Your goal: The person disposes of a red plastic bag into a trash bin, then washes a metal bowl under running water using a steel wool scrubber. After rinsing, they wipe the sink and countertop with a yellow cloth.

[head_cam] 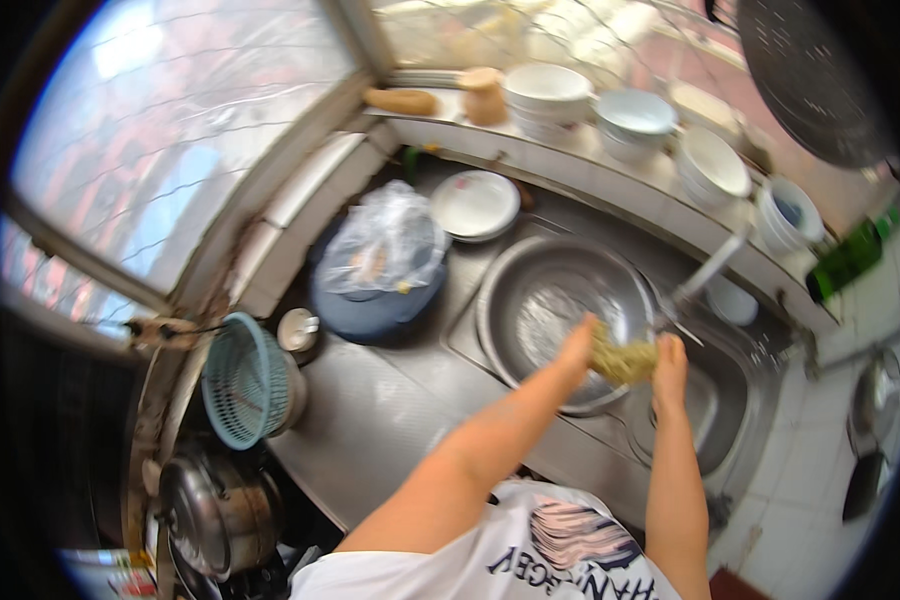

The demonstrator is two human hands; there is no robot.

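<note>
A crumpled yellow-green cloth (pixel 622 358), blurred by motion, is stretched between my two hands. My left hand (pixel 579 346) grips one end above a large stainless steel basin (pixel 499 315). The cloth's other end is in my right hand (pixel 669 367), beside the basin's right rim. Light glints off the inside of the basin, which rests across the left part of the steel sink (pixel 727 420). Just behind my right hand, a faucet (pixel 709 270) reaches in from the ledge.
On the left counter are a dark blue lidded container (pixel 379 315) topped with a plastic bag (pixel 390 244), white plates (pixel 476 202) and a light blue plastic basket (pixel 244 382). Stacked bowls (pixel 547 94) and a green bottle (pixel 847 259) line the ledge. A metal pot (pixel 217 517) stands lower left.
</note>
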